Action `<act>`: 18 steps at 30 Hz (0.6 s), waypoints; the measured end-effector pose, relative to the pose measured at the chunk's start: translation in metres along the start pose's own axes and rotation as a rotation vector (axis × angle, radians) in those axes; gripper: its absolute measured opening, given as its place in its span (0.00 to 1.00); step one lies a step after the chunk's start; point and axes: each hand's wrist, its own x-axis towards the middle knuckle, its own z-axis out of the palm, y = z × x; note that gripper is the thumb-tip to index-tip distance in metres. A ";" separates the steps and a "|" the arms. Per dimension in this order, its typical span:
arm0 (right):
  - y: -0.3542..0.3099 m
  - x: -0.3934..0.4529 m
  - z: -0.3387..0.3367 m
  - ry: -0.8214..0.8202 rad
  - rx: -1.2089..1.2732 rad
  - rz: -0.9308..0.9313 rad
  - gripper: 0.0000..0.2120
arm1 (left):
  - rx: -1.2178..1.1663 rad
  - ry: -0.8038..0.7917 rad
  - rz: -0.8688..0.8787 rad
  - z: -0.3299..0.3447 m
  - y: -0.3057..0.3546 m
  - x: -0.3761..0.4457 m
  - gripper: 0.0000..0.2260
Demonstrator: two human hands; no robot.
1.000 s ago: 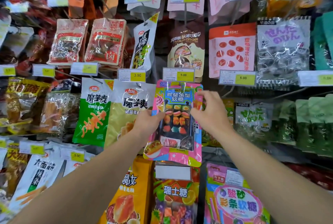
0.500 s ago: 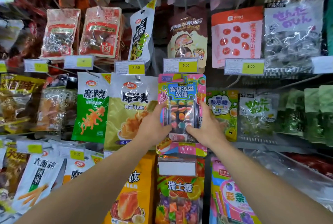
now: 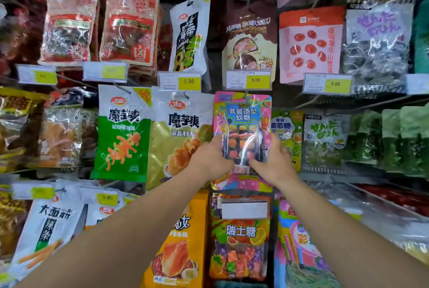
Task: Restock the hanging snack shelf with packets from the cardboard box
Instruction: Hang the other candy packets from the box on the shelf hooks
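A dark backing panel [image 3: 216,39] shows between the hanging rows above the hands. To their right, a wire shelf [image 3: 371,191] runs outward. Lighting is bright, glaring off the plastic.

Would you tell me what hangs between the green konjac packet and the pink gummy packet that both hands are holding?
In the head view, one gold-and-white packet hangs between the green packet and the pink gummy packet; the left hand reaches across its lower right corner.
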 end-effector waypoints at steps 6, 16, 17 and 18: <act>-0.020 -0.039 -0.007 0.035 -0.028 0.064 0.45 | -0.065 0.022 0.079 -0.013 -0.018 -0.025 0.39; -0.074 -0.175 0.010 -0.041 -0.229 0.044 0.38 | -0.192 0.007 0.111 -0.022 -0.068 -0.140 0.26; -0.078 -0.194 0.016 -0.050 -0.234 0.049 0.37 | -0.184 -0.010 0.110 -0.021 -0.074 -0.156 0.26; -0.079 -0.212 0.023 -0.067 -0.236 0.051 0.37 | -0.167 -0.026 0.106 -0.019 -0.082 -0.173 0.26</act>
